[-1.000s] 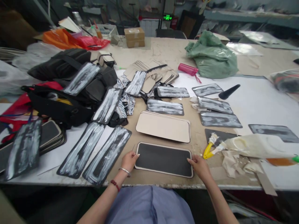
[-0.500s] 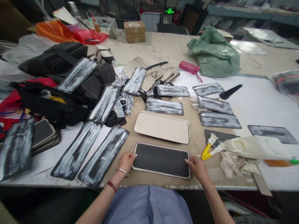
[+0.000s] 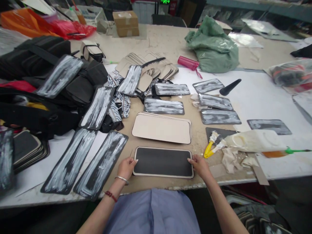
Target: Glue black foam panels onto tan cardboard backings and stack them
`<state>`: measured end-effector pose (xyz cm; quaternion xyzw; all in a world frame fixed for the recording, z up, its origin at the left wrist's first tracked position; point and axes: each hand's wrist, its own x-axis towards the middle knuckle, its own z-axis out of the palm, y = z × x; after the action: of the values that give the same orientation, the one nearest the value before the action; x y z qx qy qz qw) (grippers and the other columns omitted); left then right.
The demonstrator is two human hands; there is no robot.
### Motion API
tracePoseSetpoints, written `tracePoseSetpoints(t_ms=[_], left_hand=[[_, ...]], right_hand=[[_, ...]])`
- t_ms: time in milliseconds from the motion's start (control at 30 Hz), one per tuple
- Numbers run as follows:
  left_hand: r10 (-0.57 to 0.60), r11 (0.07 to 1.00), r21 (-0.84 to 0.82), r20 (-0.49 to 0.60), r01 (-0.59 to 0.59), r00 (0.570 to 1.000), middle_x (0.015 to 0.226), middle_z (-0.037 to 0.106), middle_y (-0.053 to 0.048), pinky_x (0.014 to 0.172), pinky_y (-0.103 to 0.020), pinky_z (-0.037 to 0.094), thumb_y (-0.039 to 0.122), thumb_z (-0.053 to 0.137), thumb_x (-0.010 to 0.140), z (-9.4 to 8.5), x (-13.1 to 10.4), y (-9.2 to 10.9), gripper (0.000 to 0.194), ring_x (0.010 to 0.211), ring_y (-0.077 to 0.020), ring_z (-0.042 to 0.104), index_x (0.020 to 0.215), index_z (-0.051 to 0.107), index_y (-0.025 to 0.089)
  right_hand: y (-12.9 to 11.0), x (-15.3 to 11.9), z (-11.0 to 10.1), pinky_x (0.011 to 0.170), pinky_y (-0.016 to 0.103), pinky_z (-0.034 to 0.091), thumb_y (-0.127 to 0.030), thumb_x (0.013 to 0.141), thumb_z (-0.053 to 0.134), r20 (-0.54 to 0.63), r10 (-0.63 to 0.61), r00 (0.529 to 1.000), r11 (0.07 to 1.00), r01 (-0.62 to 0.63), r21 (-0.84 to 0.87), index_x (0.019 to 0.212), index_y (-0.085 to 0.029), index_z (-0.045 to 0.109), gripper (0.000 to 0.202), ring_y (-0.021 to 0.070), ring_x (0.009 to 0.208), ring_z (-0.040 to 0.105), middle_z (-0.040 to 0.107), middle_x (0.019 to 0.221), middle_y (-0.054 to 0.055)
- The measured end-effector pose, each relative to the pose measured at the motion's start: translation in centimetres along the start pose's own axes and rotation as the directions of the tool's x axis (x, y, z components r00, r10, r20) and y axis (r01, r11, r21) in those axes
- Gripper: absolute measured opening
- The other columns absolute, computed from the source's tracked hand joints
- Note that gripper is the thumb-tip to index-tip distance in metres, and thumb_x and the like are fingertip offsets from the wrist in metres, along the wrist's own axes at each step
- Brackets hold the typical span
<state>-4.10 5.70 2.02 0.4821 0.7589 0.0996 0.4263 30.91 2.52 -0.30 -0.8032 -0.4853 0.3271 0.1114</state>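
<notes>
A black rectangular panel with a beige border lies near the table's front edge. My left hand pinches its left end between thumb and fingers, and a thin pointed thing sticks up beside those fingers. At the right end, my right hand grips the border with the thumb on top. Just behind the panel sits a small stack of beige panels. Black pieces streaked with white paste, such as one long piece, lie to the left and beyond the stack.
Yellow-handled brushes and a whitish plastic bottle lie at right. Black bags crowd the left. Farther back are a green plastic bag, a pink pouch and a cardboard box.
The camera view has shifted, so most things on the table appear farther left and higher. Both hands still hold the same panel, which now looks more level.
</notes>
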Motion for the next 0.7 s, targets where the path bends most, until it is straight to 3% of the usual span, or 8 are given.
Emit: tracePoseSetpoints(t_ms=[700], left_hand=[[-0.023, 1.0, -0.001, -0.014, 0.023, 1.0, 0.046, 0.044, 0.005, 0.053, -0.022, 0.031, 0.02, 0.058, 0.066, -0.18, 0.03, 0.38, 0.024, 0.051, -0.011, 0.043, 0.047, 0.044, 0.018]], right_hand=[[-0.81, 0.51, -0.4, 0.049, 0.027, 0.034, -0.038, 0.067, 0.054, 0.024, 0.024, 0.999, 0.993, -0.021, -0.115, 0.055, -0.023, 0.042, 0.022, 0.017, 0.049, 0.051, 0.051, 0.048, -0.001]])
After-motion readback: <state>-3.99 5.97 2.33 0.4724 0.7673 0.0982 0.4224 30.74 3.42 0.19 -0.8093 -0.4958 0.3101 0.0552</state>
